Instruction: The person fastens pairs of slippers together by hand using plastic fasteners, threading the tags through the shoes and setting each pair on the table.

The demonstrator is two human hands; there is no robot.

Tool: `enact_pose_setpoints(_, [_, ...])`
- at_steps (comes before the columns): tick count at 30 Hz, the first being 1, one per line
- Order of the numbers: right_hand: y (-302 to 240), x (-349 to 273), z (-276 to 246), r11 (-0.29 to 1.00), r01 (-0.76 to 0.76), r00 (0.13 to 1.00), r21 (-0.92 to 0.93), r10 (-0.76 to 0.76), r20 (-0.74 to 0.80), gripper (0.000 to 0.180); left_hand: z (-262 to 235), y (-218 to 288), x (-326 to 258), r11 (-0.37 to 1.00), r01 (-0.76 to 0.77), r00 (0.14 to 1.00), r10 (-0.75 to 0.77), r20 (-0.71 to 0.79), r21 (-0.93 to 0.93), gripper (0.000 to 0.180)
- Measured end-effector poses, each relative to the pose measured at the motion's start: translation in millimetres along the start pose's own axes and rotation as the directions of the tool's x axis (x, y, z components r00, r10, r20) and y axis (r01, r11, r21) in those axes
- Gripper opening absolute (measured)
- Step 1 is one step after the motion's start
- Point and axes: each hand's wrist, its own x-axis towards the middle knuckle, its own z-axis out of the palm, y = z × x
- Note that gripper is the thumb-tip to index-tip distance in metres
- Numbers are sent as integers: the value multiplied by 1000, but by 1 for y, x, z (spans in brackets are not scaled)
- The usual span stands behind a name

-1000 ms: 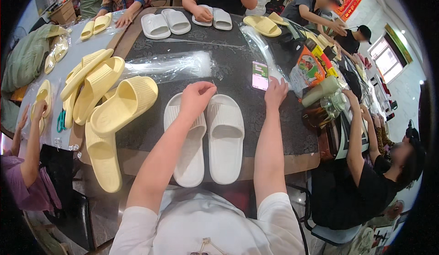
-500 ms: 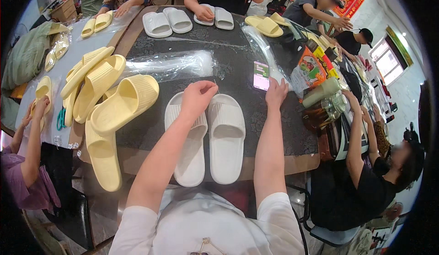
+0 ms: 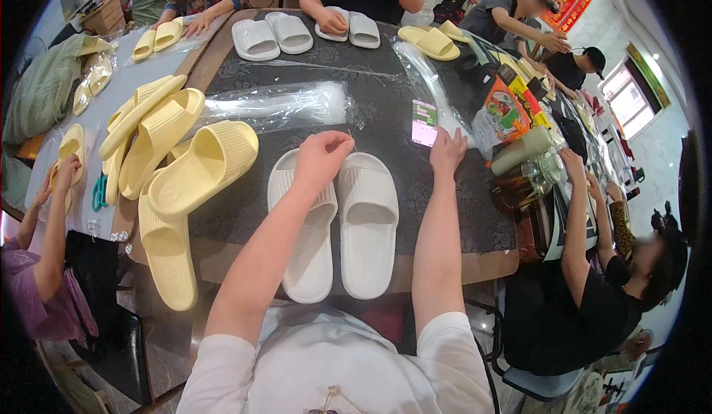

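Note:
My left hand [image 3: 324,156] is closed in a pinch above the toe ends of a pair of slippers. A thin pale strand shows at its fingertips. The left white slipper [image 3: 308,269] is partly hidden by my forearm; the right white slipper [image 3: 368,243] lies beside it, toe away from me. At the right, my right hand [image 3: 448,151] has its fingers apart, touching the lower edge of a phone [image 3: 423,121] with a lit screen. Beyond the phone runs a clear plastic bundle [image 3: 430,80].
Yellow slippers [image 3: 196,165] are piled at my left. A clear plastic-wrapped bundle [image 3: 274,108] lies ahead, with white slippers [image 3: 273,35] farther back. A glass jar [image 3: 538,173] and an orange packet [image 3: 506,110] stand at the right. Several people work around the table [image 3: 475,217].
My hands, the white slippers and the phone keep the same places. The screen's content looks slightly different.

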Motion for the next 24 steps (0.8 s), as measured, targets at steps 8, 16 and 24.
enact_pose_setpoints(8, [0, 0, -8, 985, 102, 947, 143, -52, -317, 32, 1, -4, 3, 1000, -2, 1000, 2, 10, -1, 21])
enact_pose_setpoints(16, [-39, -13, -32, 907, 158, 942, 391, -20, -335, 25, 0, 1, 2, 1000, 4, 1000, -4, 8, 6, 22])
enact_pose_setpoints(24, [-140, -99, -79, 601, -216, 791, 770, -355, 499, 26, -3, -2, 5, 998, -24, 999, 21, -44, -61, 23])
